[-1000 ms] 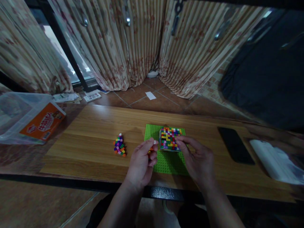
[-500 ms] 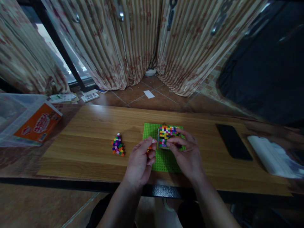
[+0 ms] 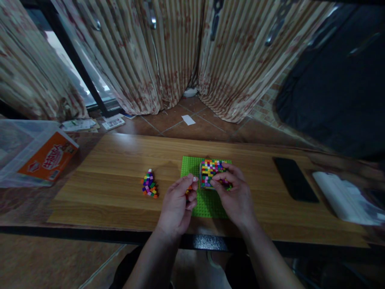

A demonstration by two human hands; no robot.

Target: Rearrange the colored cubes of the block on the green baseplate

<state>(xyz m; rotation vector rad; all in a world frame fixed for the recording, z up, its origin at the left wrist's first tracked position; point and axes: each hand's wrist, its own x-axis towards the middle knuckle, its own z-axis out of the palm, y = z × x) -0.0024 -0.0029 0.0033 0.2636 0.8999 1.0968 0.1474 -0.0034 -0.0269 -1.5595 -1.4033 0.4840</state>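
Observation:
A green studded baseplate (image 3: 207,206) lies on the wooden table (image 3: 120,160). On its far half stands a cube built of small many-coloured bricks (image 3: 211,170). My right hand (image 3: 233,196) rests over the cube's near side, fingers curled and pinched against it. My left hand (image 3: 179,204) hovers just left of the cube, closed on several small bricks, one white and one orange showing at the fingertips. A little heap of loose coloured bricks (image 3: 149,184) lies on the table to the left.
A black phone (image 3: 295,184) lies right of the baseplate, with a white plastic bag (image 3: 345,198) beyond it. At far left stands a clear plastic box with an orange packet (image 3: 45,156). Curtains hang behind the table over a tiled floor.
My right hand slid forward and left from the cube's right corner onto its near face. The view shifted slightly. My left hand stayed in place with its bricks.

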